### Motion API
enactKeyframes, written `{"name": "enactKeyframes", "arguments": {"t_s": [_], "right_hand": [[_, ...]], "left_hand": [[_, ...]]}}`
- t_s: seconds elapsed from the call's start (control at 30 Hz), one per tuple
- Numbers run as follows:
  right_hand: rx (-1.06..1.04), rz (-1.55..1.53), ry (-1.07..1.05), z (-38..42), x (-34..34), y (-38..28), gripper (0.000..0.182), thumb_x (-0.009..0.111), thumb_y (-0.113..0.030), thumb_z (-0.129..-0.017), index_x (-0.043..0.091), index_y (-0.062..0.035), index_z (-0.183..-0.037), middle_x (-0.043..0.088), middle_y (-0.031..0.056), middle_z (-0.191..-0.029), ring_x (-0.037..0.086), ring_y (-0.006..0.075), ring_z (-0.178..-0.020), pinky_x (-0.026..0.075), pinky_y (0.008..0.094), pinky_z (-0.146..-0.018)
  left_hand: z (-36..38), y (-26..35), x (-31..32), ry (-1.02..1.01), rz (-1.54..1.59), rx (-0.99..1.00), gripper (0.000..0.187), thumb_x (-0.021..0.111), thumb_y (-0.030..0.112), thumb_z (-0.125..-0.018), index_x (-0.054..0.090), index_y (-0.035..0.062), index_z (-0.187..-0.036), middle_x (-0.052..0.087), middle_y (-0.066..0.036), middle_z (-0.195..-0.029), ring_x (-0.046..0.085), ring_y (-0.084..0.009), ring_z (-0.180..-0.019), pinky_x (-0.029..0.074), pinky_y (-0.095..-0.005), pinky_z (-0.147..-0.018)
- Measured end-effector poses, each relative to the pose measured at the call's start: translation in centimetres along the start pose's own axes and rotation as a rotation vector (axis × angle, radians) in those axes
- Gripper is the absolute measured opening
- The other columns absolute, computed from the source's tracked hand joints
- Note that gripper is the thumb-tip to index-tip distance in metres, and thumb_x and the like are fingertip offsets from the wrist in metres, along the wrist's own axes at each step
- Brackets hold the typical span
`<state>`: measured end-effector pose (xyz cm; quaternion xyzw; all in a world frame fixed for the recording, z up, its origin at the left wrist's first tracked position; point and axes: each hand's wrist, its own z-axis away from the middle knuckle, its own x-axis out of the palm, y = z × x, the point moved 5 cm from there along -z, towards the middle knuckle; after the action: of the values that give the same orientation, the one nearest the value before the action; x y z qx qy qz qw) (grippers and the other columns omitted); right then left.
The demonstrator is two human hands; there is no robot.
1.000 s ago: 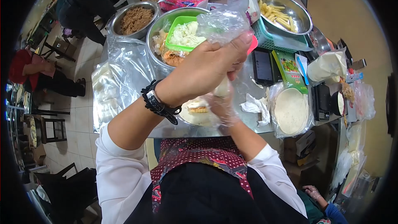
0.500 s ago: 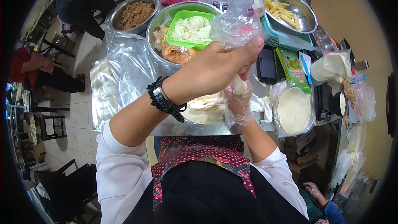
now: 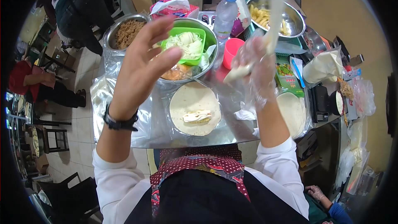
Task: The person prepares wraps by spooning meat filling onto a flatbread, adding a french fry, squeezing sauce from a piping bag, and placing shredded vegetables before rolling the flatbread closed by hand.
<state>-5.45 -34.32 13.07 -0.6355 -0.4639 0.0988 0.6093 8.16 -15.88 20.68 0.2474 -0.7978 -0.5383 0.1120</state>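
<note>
Tortilla (image 3: pixel 191 98) lay near front edge of counter (image 3: pixel 230 131); left hand (image 3: pixel 143 60) hung loosely open, empty; gloved right hand (image 3: pixel 262 68) gripped pale bag (image 3: pixel 275 20).

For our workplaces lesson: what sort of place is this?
Probably a food-preparation kitchen: a topped flatbread lies on a metal table, a green tray holds shredded food, and the right hand is gloved.

From the flatbread (image 3: pixel 191 97): bowl (image 3: pixel 212 41) holding a tray (image 3: pixel 191 62) at twelve o'clock, cup (image 3: pixel 231 54) at one, another flatbread (image 3: pixel 291 112) at three.
</note>
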Motion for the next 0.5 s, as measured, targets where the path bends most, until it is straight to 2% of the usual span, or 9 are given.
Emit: {"name": "enactKeyframes", "arguments": {"t_s": [0.1,0.17,0.27,0.3,0.33,0.4,0.43,0.47,0.5], "right_hand": [[-0.084,-0.120,0.137,-3.1,-1.2,-2.8,0.024,0.067,-0.029,-0.086,0.052,-0.0110,-0.081,0.050,-0.0016,-0.065,0.049,0.0107,-0.053,0.047,0.0288,-0.049],[-0.157,0.113,0.258,-5.2,-3.2,-2.7,0.017,0.064,-0.022,-0.088,0.055,-0.0081,-0.085,0.053,0.0007,-0.072,0.052,0.0103,-0.058,0.048,0.0288,-0.054],[-0.162,0.302,0.191,-6.9,-4.7,0.0,0.015,0.063,-0.017,-0.088,0.057,-0.0036,-0.089,0.057,0.0033,-0.079,0.054,0.0100,-0.062,0.048,0.0280,-0.059],[-0.332,0.282,0.021,-7.7,-5.4,1.6,0.014,0.061,-0.014,-0.088,0.057,-0.0008,-0.089,0.058,0.0060,-0.082,0.056,0.0111,-0.066,0.049,0.0279,-0.062],[-0.333,0.273,0.016,-7.6,-6.1,2.4,0.014,0.061,-0.014,-0.088,0.057,-0.0008,-0.089,0.058,0.0060,-0.082,0.056,0.0111,-0.066,0.049,0.0279,-0.062],[-0.176,0.873,0.143,-7.3,-7.3,3.6,0.014,0.061,-0.012,-0.087,0.057,0.0014,-0.088,0.058,0.0076,-0.081,0.060,0.0140,-0.073,0.049,0.0289,-0.064],[-0.120,0.897,0.166,-6.9,-7.0,3.6,0.021,0.065,-0.015,-0.084,0.058,0.0017,-0.094,0.059,0.0083,-0.086,0.061,0.0178,-0.084,0.050,0.0326,-0.065],[-0.127,0.892,0.158,-6.9,-7.0,3.8,0.021,0.065,-0.015,-0.084,0.058,0.0017,-0.094,0.059,0.0083,-0.086,0.061,0.0178,-0.084,0.050,0.0326,-0.065],[-0.320,1.160,0.122,-7.0,-6.7,3.6,0.032,0.068,-0.019,-0.081,0.055,0.0007,-0.103,0.060,0.0089,-0.091,0.060,0.0187,-0.088,0.050,0.0335,-0.069]], "left_hand": [[4.3,-3.0,-1.9,0.107,-0.397,-0.093,0.039,0.067,0.023,-0.083,0.056,0.0013,-0.114,0.059,-0.011,-0.113,0.056,-0.0225,-0.105,0.041,-0.0352,-0.092],[7.8,-4.7,-1.2,0.068,-0.555,-0.028,0.027,0.068,0.016,-0.080,0.062,0.0036,-0.103,0.061,-0.010,-0.106,0.058,-0.0230,-0.097,0.042,-0.0340,-0.084],[12.1,-7.6,-0.2,-0.068,-0.672,0.021,0.020,0.069,0.014,-0.078,0.064,0.0059,-0.095,0.062,-0.010,-0.101,0.057,-0.0257,-0.092,0.042,-0.0342,-0.079],[12.7,-8.2,0.0,-0.169,-0.735,0.041,0.017,0.069,0.012,-0.077,0.064,0.0068,-0.093,0.061,-0.011,-0.099,0.057,-0.0275,-0.090,0.042,-0.0347,-0.078],[12.5,-8.4,-0.6,-0.164,-0.745,0.039,0.017,0.069,0.012,-0.077,0.064,0.0068,-0.093,0.061,-0.011,-0.099,0.057,-0.0275,-0.090,0.042,-0.0347,-0.078],[11.0,-8.4,-2.4,-0.042,-0.890,0.119,0.014,0.069,0.013,-0.077,0.063,0.0074,-0.089,0.061,-0.009,-0.096,0.056,-0.0280,-0.090,0.042,-0.0366,-0.079],[9.2,-8.2,-3.3,0.031,-0.907,0.124,0.012,0.069,0.013,-0.077,0.063,0.0073,-0.086,0.061,-0.009,-0.096,0.056,-0.0283,-0.091,0.042,-0.0370,-0.079],[6.8,-8.7,-4.4,0.052,-0.936,0.147,0.013,0.069,0.012,-0.076,0.063,0.0076,-0.086,0.061,-0.009,-0.094,0.055,-0.0288,-0.089,0.042,-0.0379,-0.078],[4.2,-8.4,-4.6,0.094,-1.000,0.228,0.011,0.069,0.014,-0.075,0.065,0.0077,-0.084,0.061,-0.008,-0.092,0.055,-0.0285,-0.087,0.042,-0.0391,-0.076]]}}
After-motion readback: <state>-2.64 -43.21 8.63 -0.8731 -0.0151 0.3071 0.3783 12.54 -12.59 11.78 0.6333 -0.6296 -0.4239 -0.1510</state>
